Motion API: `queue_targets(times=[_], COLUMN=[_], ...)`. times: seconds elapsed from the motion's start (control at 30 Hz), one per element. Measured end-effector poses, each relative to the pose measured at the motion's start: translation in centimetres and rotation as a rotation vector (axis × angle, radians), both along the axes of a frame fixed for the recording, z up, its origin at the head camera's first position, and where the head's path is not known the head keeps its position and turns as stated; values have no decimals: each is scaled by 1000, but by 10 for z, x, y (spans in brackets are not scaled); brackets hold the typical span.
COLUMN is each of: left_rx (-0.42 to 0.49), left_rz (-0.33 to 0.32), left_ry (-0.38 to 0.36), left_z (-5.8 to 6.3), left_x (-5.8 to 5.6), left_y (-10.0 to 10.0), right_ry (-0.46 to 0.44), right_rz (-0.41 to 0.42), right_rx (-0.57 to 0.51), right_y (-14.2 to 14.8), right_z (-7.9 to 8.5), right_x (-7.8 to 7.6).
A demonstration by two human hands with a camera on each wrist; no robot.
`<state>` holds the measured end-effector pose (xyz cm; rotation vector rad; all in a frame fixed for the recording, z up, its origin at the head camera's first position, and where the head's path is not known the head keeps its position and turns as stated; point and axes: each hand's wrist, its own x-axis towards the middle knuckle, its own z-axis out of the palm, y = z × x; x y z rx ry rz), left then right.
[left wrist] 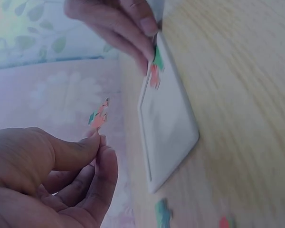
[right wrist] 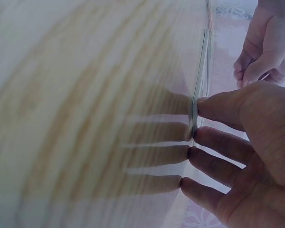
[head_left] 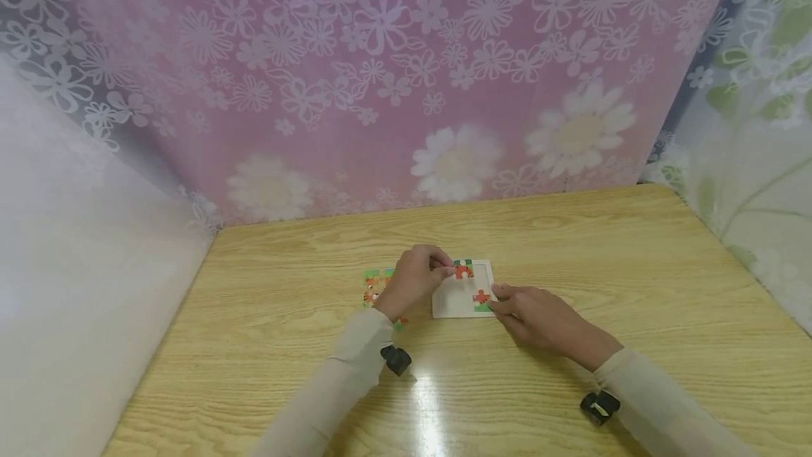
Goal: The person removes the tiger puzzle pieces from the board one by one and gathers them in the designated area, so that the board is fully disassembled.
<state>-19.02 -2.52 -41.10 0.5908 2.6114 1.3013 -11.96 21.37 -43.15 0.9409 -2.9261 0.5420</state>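
Observation:
My left hand (head_left: 415,277) pinches a jigsaw piece (left wrist: 99,118) between thumb and fingertips, its print orange-red and green. In the head view this piece (head_left: 464,271) appears over the far side of a white puzzle tray (head_left: 452,306). At the tray's right edge, my right hand (head_left: 536,316) holds the rim between thumb and fingers. Another piece (head_left: 481,299), orange-red with green, lies in the tray's near right corner, beside the right fingertips. To the left, several tiger-print pieces (head_left: 371,293) lie on the table, partly hidden behind my left hand and wrist.
The wood-grain table (head_left: 285,266) extends around the tray. A pink flowered curtain (head_left: 380,90) hangs behind its far edge, with pale sheeting on both sides. Each forearm wears a small dark wrist device (head_left: 396,360).

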Motion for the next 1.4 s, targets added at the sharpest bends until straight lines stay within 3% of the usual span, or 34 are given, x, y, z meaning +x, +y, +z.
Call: queue_targets(times=[0.3,0.53,0.7,0.93,1.4], left_rx=[-23,-20,-72,-120,-153], left_rz=[31,31,64,90,91], left_ry=[11,-2,-15,-40,-1], left_z=[4,1,-2,-6,-12], left_x=[1,9,13,17,19], left_y=[-33,-54,-64,-70,-68], right_ry=[19,32,36,45,32], right_rz=[5,9,17,19,8], right_rx=[10,4,-10,-16,-10], right_y=[0,1,1,1,2], right_z=[0,-2,-3,-3,-2], right_x=[1,0,1,2,3])
